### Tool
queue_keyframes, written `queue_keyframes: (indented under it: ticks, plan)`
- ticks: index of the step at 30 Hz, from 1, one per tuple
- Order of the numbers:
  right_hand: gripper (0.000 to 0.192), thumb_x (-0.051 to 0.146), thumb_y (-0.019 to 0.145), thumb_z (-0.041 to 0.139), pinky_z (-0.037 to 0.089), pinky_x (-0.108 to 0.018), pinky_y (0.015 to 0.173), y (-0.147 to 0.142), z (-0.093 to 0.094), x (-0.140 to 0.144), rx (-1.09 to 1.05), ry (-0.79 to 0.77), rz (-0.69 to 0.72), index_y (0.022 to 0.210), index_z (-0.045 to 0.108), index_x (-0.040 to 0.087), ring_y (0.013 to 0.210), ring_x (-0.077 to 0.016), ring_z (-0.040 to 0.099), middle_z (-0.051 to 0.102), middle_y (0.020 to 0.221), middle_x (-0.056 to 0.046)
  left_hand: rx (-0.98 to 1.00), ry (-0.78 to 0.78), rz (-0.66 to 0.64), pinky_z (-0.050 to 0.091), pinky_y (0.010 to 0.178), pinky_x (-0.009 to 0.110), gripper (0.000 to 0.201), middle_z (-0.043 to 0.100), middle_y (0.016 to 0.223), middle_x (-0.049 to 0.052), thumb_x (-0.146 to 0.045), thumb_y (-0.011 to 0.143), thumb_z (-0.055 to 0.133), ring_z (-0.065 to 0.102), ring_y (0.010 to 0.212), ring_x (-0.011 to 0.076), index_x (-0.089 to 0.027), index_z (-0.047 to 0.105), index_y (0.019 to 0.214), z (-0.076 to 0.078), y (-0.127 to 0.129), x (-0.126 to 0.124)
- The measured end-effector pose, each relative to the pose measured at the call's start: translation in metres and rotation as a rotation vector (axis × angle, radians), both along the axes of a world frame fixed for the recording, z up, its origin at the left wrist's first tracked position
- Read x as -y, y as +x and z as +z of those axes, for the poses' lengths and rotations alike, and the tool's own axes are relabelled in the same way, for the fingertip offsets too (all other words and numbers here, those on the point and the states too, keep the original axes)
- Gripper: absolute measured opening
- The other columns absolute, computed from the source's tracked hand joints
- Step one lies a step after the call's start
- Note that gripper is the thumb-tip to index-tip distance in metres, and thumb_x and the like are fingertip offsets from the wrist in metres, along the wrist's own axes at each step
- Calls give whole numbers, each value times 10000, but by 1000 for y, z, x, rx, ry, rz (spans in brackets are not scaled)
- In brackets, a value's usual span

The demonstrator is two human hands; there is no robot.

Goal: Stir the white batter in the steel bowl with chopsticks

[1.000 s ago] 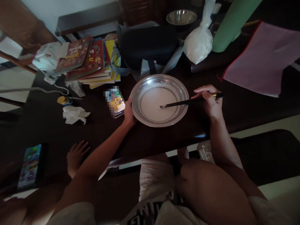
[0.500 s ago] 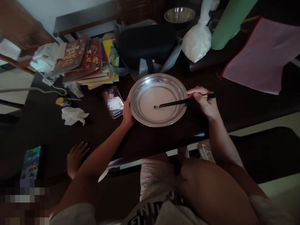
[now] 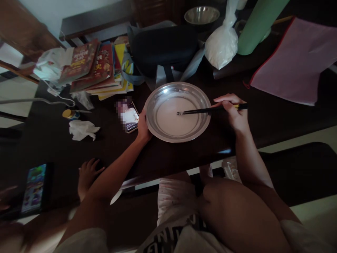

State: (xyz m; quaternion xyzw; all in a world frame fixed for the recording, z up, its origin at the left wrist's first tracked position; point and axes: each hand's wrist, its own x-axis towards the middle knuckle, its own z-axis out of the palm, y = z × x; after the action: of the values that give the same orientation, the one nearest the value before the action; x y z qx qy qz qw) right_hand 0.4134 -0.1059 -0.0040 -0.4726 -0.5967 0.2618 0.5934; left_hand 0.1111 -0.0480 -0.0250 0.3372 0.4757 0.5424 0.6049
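Hold firm on the left, sweep smoothly on the right

The metal basin (image 3: 204, 123) stands close to the near edge of the worktop (image 3: 168, 154), with a pale, smooth-looking mixture (image 3: 172, 124) in it. The two hands are apart, one on each side. The left hand (image 3: 144, 127) is clamped on the basin's left side; its fingers underneath are hidden. The right hand (image 3: 235, 111) pinches the black chopsticks (image 3: 201, 110) near their upper ends, tips at the mixture.

To stir well, the left grip should stay firm and low so that the basin cannot slide towards that near edge. The chopsticks lie at a shallow slant; a steeper angle would probably reach the bottom better and lift anything settled there. Wide, even circles, with a scrape along the inner wall where a whitish film clings, should catch what the middle strokes miss. Brisk flicks could splash the lit phone (image 3: 131, 121), which lies just beside the left hand.

Compared with half a second ago, the tips have moved rightwards and farther from the near edge, and the right hand has drawn outward, away from the rim. The basin and the left hand have hardly shifted. Left along the near edge, another person's hand (image 3: 88, 175) has changed its finger pose.
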Motion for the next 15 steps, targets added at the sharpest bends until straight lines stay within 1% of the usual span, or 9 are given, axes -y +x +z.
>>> queue_keyframes:
  ticks: [1, 3, 6, 8, 11, 13, 15]
  plan:
    - [246, 498, 920, 633, 588, -357, 722, 0, 0, 0, -27, 2, -8, 924, 792, 309, 751, -185, 736, 754, 814, -5, -9, 2, -2, 589, 754, 438, 248, 761, 825, 38, -546, 718, 673, 674, 1047, 329, -302, 667, 673, 0, 0, 0]
    - [242, 501, 913, 642, 585, -348, 698, 0, 0, 0, -41, -19, 32, 910, 789, 308, 716, -178, 729, 750, 789, 2, -30, -3, 6, 591, 756, 444, 252, 762, 830, 36, -559, 689, 680, 670, 1069, 335, -308, 666, 667, 0, 0, 0]
    - [260, 511, 911, 642, 598, -364, 778, -2, 1, 1, 26, -50, 107, 958, 784, 298, 812, -191, 742, 770, 847, -10, -60, -13, 18, 595, 760, 449, 254, 773, 867, 23, -579, 659, 673, 663, 1110, 339, -326, 668, 674, 1, 0, 0]
    - [286, 527, 914, 630, 601, -388, 828, -1, 1, 1, 43, -40, 73, 980, 779, 292, 860, -204, 743, 777, 875, -19, -83, -14, 6, 598, 761, 453, 256, 780, 920, 7, -587, 636, 677, 657, 1136, 340, -335, 660, 674, 3, 0, 1]
    - [292, 535, 918, 617, 601, -398, 817, 1, -1, 1, -11, -16, -8, 939, 778, 293, 785, -201, 742, 765, 811, -10, -121, -13, 7, 603, 758, 466, 261, 780, 973, -23, -596, 607, 677, 656, 1149, 339, -348, 646, 685, 6, 0, 2]
    - [281, 530, 916, 622, 598, -388, 797, 1, -1, 1, -22, -18, 11, 918, 779, 298, 738, -192, 735, 756, 769, 0, -150, -23, -1, 605, 748, 476, 252, 776, 998, -40, -594, 616, 659, 659, 1140, 335, -360, 644, 708, 7, -1, 2]
    - [269, 520, 913, 634, 596, -378, 807, 0, -1, 1, 11, -40, 68, 950, 780, 297, 763, -190, 739, 767, 787, 0, -171, -36, -20, 604, 741, 480, 245, 775, 999, -36, -596, 656, 630, 663, 1127, 330, -360, 638, 722, 8, -1, 3]
